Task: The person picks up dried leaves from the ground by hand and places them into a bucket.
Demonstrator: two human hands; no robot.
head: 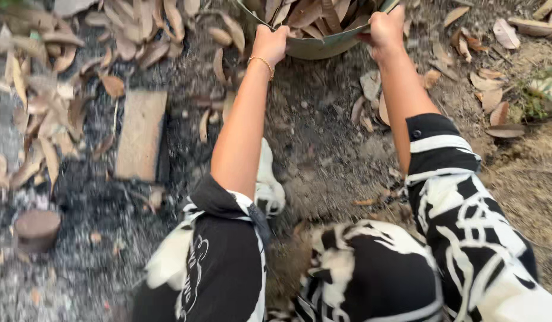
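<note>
Both hands clamped on the near rim of a round metal basin (314,48) heaped with dry leaves (314,15), at top centre above ashy ground (323,155): left hand (270,45) with gold bangle (263,62), right hand (386,33) opposite.

Outdoor yard — bare dirt ground (323,149), scattered dry leaves (43,113), ash patch (79,262), flat stone slab (140,134).

A round grey-green metal pan (314,45) sits at twelve o'clock, heaped with dry brown leaves (314,15), its near rim tilted slightly, partly cut off by the frame.
</note>
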